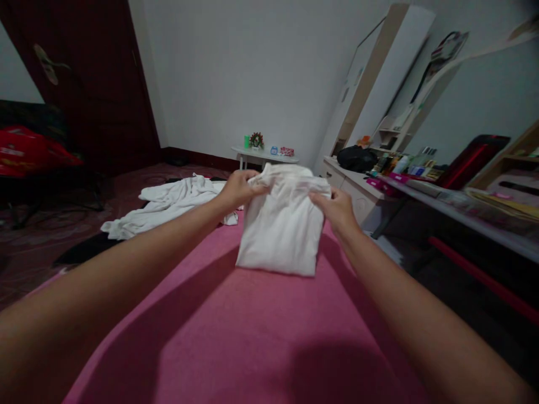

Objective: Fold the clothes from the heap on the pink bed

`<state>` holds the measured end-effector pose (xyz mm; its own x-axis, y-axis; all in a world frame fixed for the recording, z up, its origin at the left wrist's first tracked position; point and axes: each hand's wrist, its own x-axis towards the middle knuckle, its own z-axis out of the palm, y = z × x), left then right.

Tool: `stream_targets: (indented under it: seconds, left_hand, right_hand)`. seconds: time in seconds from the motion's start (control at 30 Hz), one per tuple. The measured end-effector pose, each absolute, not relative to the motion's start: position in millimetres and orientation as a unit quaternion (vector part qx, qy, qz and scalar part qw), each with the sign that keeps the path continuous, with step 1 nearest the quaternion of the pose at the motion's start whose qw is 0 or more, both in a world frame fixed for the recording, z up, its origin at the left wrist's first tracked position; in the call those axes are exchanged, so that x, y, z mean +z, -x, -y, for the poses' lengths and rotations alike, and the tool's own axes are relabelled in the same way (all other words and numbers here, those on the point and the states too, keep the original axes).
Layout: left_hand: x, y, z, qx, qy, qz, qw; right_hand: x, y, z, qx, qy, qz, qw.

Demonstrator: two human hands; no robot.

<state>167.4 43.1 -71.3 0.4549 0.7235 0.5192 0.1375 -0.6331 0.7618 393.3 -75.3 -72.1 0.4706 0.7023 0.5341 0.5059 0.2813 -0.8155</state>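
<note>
A folded white garment [281, 224] stands up from the pink cloth surface [236, 331] in front of me, its lower edge resting on the pink. My left hand [238, 189] pinches its top left corner with closed fingers. My right hand [337, 210] grips its top right edge, fingers closed on the fabric. Both forearms reach in from the bottom corners.
A second white garment [168, 203] lies crumpled on the dark patterned bed to the left. Behind stand a small white table [263, 156] with trinkets, a dark red door [92, 84], and a red bag [29, 150]. A cluttered desk [442, 193] runs along the right.
</note>
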Motion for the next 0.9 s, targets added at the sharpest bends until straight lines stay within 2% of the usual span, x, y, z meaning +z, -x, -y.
stream_targets:
  seconds: [0.1, 0.2, 0.27, 0.37, 0.47, 0.63, 0.77, 0.9]
  left_hand:
    - [-42, -163, -39, 0.504, -0.824, -0.184, 0.182]
    - [-66, -149, -20, 0.466, -0.862, -0.171, 0.099]
    - [-104, -137, -3, 0.38, -0.9, -0.187, 0.102]
    - [-161, -120, 18, 0.214, -0.948, -0.189, 0.141]
    - [-184, -109, 30, 0.19, -0.941, -0.225, 0.167]
    - [-171, -113, 24, 0.211, -0.897, -0.338, 0.19]
    - [-173, -120, 17, 0.199, -0.839, -0.459, 0.216]
    - [-176, -124, 25, 0.157, -0.833, -0.492, 0.196]
  right_hand:
    - [-47, -403, 77, -0.027, 0.556, 0.541, 0.63]
    - [-72, -403, 99, -0.054, 0.589, 0.57, 0.571]
    - [-110, -400, 121, -0.009, 0.63, 0.611, 0.479]
    - [-165, -399, 155, 0.147, 0.634, 0.688, 0.321]
    - [-186, -406, 175, 0.167, 0.625, 0.688, 0.329]
    - [-175, -425, 164, 0.116, 0.718, 0.594, 0.344]
    - [-174, -421, 145, 0.103, 0.783, 0.546, 0.279]
    - [-177, -405, 133, 0.081, 0.823, 0.525, 0.202]
